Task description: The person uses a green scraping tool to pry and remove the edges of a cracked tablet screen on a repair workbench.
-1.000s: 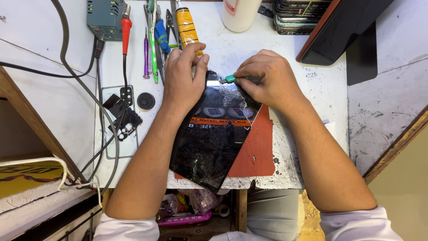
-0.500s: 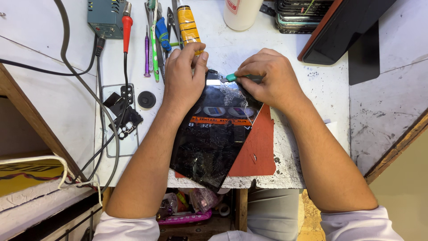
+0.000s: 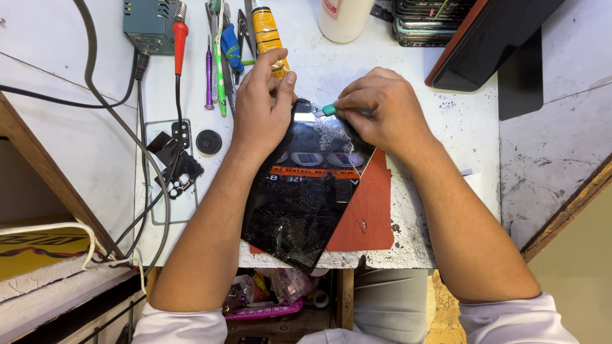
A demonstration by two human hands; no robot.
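Hands on cracked dark tablet, head view.

Left hand (image 3: 262, 102) presses the top edge of the tablet (image 3: 299, 197), fingers curled, as half a second earlier. Right hand (image 3: 381, 108) pinches a green pick (image 3: 329, 109) at the same upper edge; no visible shift. The tablet lies on a red mat (image 3: 363, 210) on the counter (image 3: 459, 127).
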